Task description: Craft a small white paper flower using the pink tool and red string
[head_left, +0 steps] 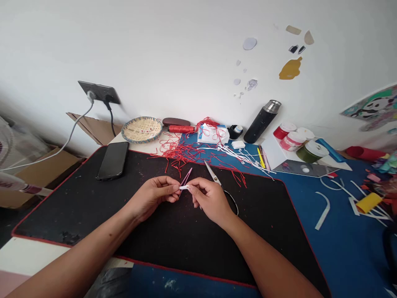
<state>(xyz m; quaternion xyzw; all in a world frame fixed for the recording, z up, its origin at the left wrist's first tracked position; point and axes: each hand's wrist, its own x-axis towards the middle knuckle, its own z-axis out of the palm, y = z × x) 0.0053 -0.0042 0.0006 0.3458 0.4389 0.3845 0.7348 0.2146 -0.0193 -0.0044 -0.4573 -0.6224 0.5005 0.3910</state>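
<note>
Above the middle of the black mat, both my hands pinch a short, narrow white piece (183,188), perhaps cord or a rolled strip. My left hand (159,189) grips its left end between thumb and fingers. At the right end, the thumb and fingertips of my right hand (207,196) close on it. A thin purple forked thing (186,176) sticks up between the hands; its lower part is hidden by the fingers, so I cannot tell which hand holds it. Scissors (213,173) lie just behind my right hand, which partly covers them.
Cut red cords (182,154) and white cords (238,155) lie behind the mat (149,244). A phone (113,160) rests at left, near a woven basket (142,129). A black flask (262,121) and cord spools (312,151) stand by the wall. Paper scraps (369,203) are at right.
</note>
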